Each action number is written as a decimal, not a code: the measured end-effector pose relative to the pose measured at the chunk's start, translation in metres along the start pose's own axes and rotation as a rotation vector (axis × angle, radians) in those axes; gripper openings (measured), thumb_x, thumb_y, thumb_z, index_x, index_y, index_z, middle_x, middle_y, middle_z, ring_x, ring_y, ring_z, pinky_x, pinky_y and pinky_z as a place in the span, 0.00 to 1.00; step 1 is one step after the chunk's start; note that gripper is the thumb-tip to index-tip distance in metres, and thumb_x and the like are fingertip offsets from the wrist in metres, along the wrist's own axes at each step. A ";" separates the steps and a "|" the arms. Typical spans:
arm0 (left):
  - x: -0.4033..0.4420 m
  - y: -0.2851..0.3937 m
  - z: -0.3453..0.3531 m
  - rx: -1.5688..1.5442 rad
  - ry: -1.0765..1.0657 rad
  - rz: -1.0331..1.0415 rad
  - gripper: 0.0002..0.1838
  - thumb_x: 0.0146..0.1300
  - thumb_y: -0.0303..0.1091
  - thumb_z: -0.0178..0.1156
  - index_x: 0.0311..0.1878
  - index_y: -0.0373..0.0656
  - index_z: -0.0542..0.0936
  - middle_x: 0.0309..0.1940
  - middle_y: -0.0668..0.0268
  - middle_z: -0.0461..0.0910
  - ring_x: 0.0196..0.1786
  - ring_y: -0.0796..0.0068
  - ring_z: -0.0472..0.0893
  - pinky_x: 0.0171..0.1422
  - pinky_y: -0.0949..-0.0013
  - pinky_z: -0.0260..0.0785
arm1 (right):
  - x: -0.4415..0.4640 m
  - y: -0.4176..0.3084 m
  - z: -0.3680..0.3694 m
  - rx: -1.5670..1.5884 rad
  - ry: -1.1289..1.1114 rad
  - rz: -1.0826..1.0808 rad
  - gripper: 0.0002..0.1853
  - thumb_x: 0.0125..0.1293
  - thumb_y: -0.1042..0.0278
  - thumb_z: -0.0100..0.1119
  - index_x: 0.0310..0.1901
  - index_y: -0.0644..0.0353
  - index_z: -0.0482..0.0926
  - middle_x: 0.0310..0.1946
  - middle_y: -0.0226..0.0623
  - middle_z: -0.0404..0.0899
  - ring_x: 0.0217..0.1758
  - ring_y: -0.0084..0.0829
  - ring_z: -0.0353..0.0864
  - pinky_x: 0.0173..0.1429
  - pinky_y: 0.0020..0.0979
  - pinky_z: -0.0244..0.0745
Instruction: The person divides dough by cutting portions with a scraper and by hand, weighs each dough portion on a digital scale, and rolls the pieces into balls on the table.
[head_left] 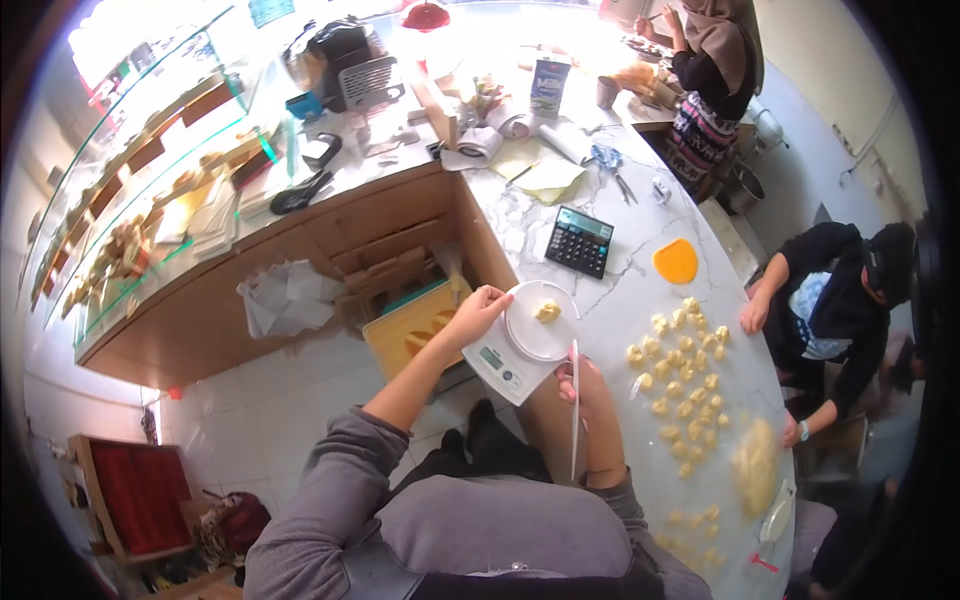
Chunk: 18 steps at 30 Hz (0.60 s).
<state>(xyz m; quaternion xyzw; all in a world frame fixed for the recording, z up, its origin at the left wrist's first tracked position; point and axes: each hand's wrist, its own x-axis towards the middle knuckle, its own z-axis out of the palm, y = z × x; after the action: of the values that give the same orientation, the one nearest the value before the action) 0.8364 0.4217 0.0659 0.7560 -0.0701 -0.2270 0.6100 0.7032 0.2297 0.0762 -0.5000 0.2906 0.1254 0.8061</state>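
A white digital kitchen scale [505,368] sits at the inner edge of the marble counter, its display facing me. On its round white plate [541,345] lies a small lump of yellow dough [547,311]. My left hand [482,313] is closed with thumb and fingertips at the left rim of that plate. Close to the scale's lower right, my right hand [590,390] is closed around a long, thin white piece [575,430], seen edge-on; its exact kind is unclear. Many dough pieces [685,372] are spread on the counter right of my right hand.
A large dough mass [755,465] lies near the counter's right edge. Beyond the scale are a calculator [580,241], an orange scraper-like piece [676,261], scissors [622,184] and a carton [549,86]. One person [840,290] is at the right, another [712,80] at the back.
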 end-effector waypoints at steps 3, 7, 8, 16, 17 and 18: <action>0.060 -0.001 -0.007 0.055 -0.054 0.011 0.21 0.63 0.46 0.55 0.44 0.33 0.74 0.38 0.58 0.78 0.43 0.72 0.76 0.48 0.70 0.68 | 0.054 0.003 -0.007 0.054 0.015 -0.030 0.17 0.68 0.51 0.47 0.36 0.60 0.66 0.22 0.33 0.68 0.09 0.18 0.58 0.14 0.21 0.52; 0.104 -0.002 -0.009 0.131 -0.106 -0.002 0.22 0.64 0.46 0.53 0.47 0.33 0.74 0.41 0.56 0.78 0.45 0.71 0.76 0.50 0.69 0.67 | 0.082 -0.017 0.002 0.082 0.095 -0.049 0.16 0.69 0.52 0.44 0.32 0.58 0.66 0.21 0.32 0.66 0.10 0.18 0.56 0.13 0.21 0.50; 0.110 -0.002 -0.008 0.144 -0.124 -0.013 0.22 0.65 0.45 0.52 0.49 0.33 0.73 0.42 0.56 0.78 0.46 0.70 0.76 0.52 0.69 0.67 | 0.083 -0.022 0.003 0.084 0.113 -0.038 0.16 0.69 0.52 0.43 0.32 0.57 0.66 0.21 0.32 0.66 0.10 0.18 0.56 0.13 0.21 0.50; 0.130 -0.010 -0.001 0.129 -0.156 -0.046 0.23 0.64 0.47 0.53 0.49 0.33 0.72 0.40 0.54 0.78 0.43 0.69 0.77 0.48 0.69 0.69 | 0.094 -0.024 -0.001 0.115 0.135 -0.017 0.17 0.69 0.51 0.41 0.33 0.56 0.66 0.20 0.30 0.65 0.11 0.18 0.57 0.14 0.21 0.52; 0.128 -0.008 0.000 0.136 -0.158 -0.053 0.23 0.64 0.47 0.53 0.49 0.33 0.72 0.40 0.54 0.78 0.43 0.70 0.77 0.48 0.69 0.69 | 0.092 -0.023 -0.001 0.119 0.141 0.002 0.17 0.69 0.50 0.41 0.33 0.56 0.66 0.20 0.30 0.64 0.11 0.18 0.57 0.14 0.21 0.52; 0.128 -0.006 0.000 0.143 -0.160 -0.056 0.23 0.64 0.47 0.52 0.50 0.34 0.72 0.40 0.54 0.79 0.44 0.70 0.77 0.48 0.69 0.69 | 0.091 -0.023 0.001 0.114 0.169 -0.012 0.17 0.69 0.50 0.41 0.33 0.55 0.66 0.19 0.29 0.64 0.11 0.19 0.57 0.14 0.22 0.52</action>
<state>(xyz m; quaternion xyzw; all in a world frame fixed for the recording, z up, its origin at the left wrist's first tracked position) 0.9490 0.3742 0.0268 0.7788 -0.1132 -0.2980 0.5403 0.7878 0.2121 0.0398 -0.4640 0.3612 0.0612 0.8065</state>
